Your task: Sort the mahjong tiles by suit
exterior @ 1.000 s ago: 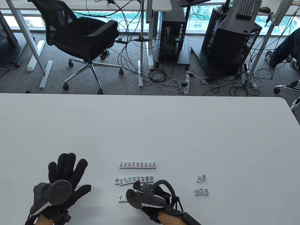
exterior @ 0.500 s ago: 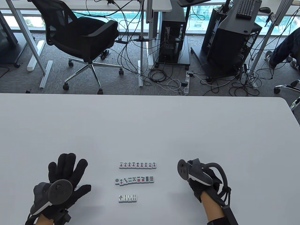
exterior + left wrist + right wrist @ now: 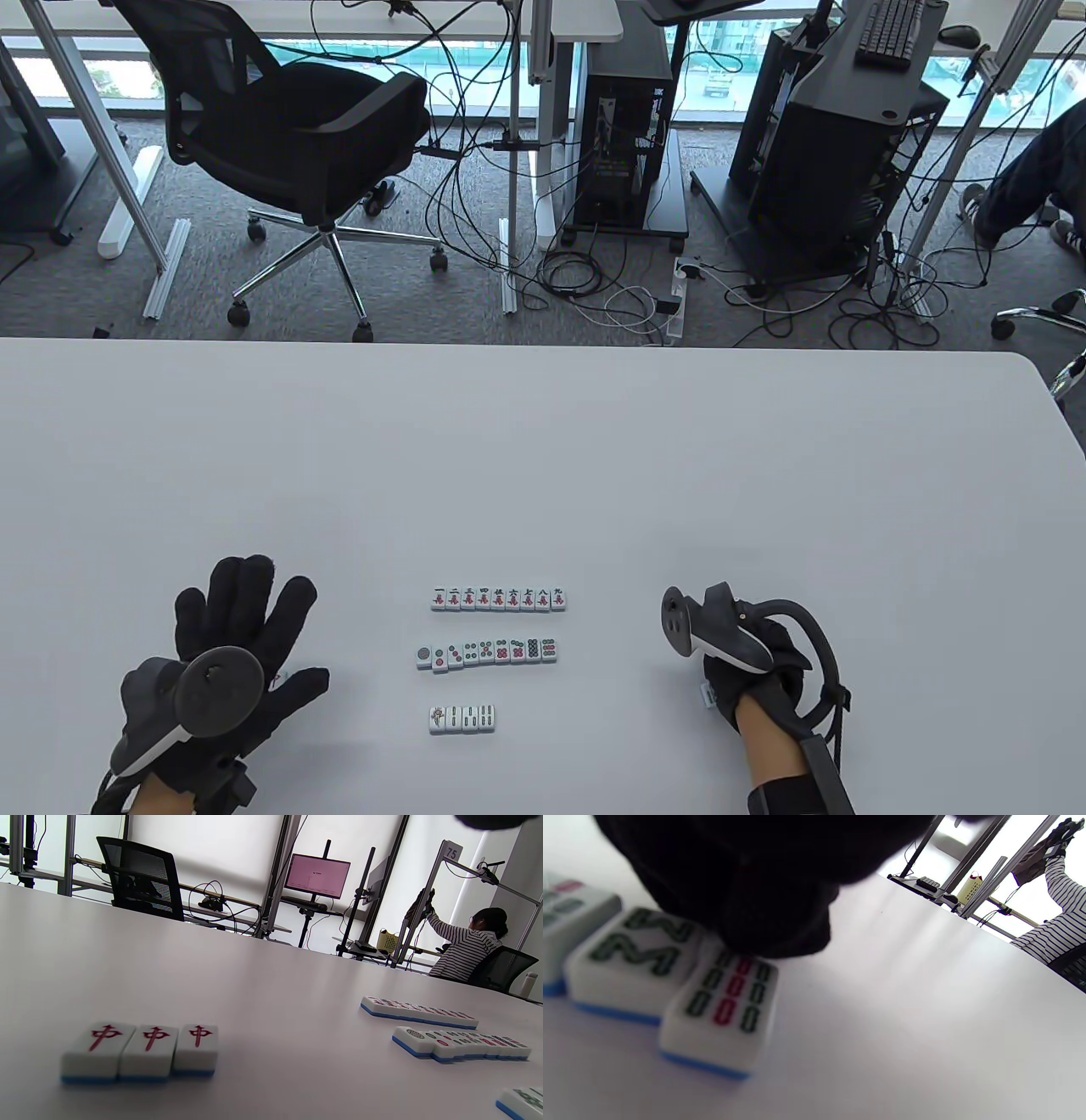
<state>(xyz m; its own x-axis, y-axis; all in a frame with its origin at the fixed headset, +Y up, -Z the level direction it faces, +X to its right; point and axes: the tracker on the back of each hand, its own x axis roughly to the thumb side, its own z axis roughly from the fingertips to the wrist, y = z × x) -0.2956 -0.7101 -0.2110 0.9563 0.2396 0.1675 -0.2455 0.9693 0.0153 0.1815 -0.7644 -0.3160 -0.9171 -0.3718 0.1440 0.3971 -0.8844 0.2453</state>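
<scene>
Three tile rows lie at centre front: characters [image 3: 498, 598], dots [image 3: 487, 654], and a short bamboo row [image 3: 462, 718]. My right hand [image 3: 738, 671] is to their right, curled down over the loose bamboo tiles, hiding them in the table view. In the right wrist view its gloved fingers [image 3: 763, 899] touch the far edge of a nine-bamboo tile [image 3: 725, 1014], beside an eight-bamboo tile [image 3: 634, 959]. My left hand [image 3: 242, 628] lies flat with fingers spread at front left. Three red-dragon tiles [image 3: 140, 1050] sit under it.
The white table [image 3: 543, 475] stretches far behind the rows. The rows also show in the left wrist view, characters [image 3: 418, 1012] and dots [image 3: 460, 1043]. An office chair [image 3: 297, 144] and computer carts stand on the floor beyond the far edge.
My right hand left the short bamboo row, swung right over the loose bamboo tiles and then lowered onto them. The left hand has not moved.
</scene>
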